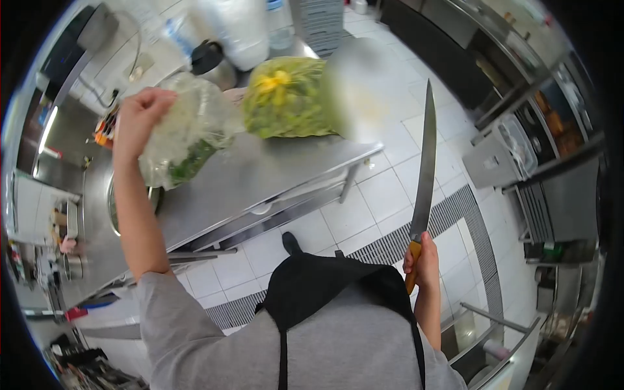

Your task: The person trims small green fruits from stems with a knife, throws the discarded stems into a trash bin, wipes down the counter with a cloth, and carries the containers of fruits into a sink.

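Observation:
In the head view my right hand (pixel 426 262) is closed round the wooden handle of a long knife (pixel 426 162), its blade pointing up and away over the tiled floor. My left hand (pixel 142 114) is raised above the steel counter, fingers closed on the top of a clear plastic bag (pixel 185 117). Dark green leaves (pixel 192 162) show in the bag's lower part. To its right, a greenish-yellow bag (pixel 286 104) full of green produce sits with its top tied. Under my left forearm a round metal bowl (pixel 114 211) is partly hidden.
The steel counter (pixel 273 166) ends at a corner to the right. A metal jug (pixel 213 64) stands at the back among large plastic containers. A blurred pale shape (pixel 364 91) covers part of the view. A floor grate (pixel 390 231) crosses the tiles; steel shelving (pixel 552 84) lines the right.

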Available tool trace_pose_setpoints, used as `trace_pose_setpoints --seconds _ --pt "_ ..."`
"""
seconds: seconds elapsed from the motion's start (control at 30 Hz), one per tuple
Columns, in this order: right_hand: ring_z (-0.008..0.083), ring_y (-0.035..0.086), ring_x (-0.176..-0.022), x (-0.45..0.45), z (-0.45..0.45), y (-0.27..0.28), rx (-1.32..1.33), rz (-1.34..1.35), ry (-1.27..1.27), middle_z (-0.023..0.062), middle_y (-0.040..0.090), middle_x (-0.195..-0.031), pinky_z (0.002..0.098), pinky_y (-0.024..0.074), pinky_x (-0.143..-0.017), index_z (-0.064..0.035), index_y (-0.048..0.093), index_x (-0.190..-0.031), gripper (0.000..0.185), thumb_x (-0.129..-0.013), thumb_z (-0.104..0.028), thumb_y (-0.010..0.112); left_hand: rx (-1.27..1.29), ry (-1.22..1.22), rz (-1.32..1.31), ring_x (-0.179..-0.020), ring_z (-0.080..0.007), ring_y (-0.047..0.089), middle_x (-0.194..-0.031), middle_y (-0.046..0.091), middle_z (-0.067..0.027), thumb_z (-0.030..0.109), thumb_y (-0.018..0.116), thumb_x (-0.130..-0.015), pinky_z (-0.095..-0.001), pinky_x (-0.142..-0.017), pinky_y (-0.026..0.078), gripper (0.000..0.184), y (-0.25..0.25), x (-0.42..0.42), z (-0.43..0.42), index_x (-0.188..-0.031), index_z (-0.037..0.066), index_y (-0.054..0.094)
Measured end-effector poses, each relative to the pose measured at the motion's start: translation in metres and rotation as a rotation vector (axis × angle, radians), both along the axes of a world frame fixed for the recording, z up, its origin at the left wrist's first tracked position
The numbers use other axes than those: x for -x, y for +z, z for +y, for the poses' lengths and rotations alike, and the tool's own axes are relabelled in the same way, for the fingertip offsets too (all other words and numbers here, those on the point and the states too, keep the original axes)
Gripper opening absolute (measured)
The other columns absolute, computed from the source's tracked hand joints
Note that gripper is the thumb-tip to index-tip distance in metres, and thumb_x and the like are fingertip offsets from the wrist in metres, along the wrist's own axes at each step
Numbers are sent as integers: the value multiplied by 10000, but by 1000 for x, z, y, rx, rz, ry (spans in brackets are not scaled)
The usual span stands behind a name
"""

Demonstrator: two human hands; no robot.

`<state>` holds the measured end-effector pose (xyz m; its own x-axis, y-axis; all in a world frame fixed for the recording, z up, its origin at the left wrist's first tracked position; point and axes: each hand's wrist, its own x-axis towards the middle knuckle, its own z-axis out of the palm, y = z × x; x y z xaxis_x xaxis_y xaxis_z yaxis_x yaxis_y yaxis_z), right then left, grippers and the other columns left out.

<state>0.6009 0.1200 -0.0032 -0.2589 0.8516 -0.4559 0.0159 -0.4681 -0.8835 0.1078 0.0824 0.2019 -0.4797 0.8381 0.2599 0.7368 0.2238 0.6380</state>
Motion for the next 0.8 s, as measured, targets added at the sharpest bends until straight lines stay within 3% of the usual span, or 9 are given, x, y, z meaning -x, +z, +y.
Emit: trace_pose_setpoints --seconds 0.1,0.23,0.37,0.63,0.8 --pt "119 371 -322 -62 -12 -13 25 6 -65 29 377 -433 230 323 -320 -71 449 -946 373 -913 -426 336 0 -83 -76 -671 -58 522 -774 610 -1 188 613 -775 -194 -605 408 204 33 -7 30 -880 18 651" --pt "113 369 -323 -131 -27 -14 46 -40 -166 24 370 -428 230 332 -326 -68 407 -1210 460 -912 -411 340 -89 -220 -262 -731 -70 541 -834 612 -8 195 607 -800 -205 -655 431 228 70 -57 79 -926 7 632" --pt "109 374 -330 -182 -24 -21 64 -34 -265 24 378 -435 228 339 -330 -74 400 -1235 487 -905 -429 350 -104 -390 -328 -761 -75 544 -878 619 -13 188 611 -802 -203 -721 420 226 84 -139 159 -931 4 628" --pt "93 392 -357 -277 10 -45 102 -17 -594 10 388 -468 223 347 -331 -58 319 -1325 523 -908 -365 392 -133 -885 -356 -761 -54 530 -834 620 4 180 614 -798 -188 -703 397 197 0 -388 408 -895 11 642" --pt "94 396 -358 -359 56 -42 111 -108 -777 -2 365 -469 226 340 -324 -22 310 -1321 526 -912 -341 396 -39 -1035 -105 -729 -66 536 -776 614 15 172 609 -790 -204 -673 406 181 -42 -589 591 -872 14 646"
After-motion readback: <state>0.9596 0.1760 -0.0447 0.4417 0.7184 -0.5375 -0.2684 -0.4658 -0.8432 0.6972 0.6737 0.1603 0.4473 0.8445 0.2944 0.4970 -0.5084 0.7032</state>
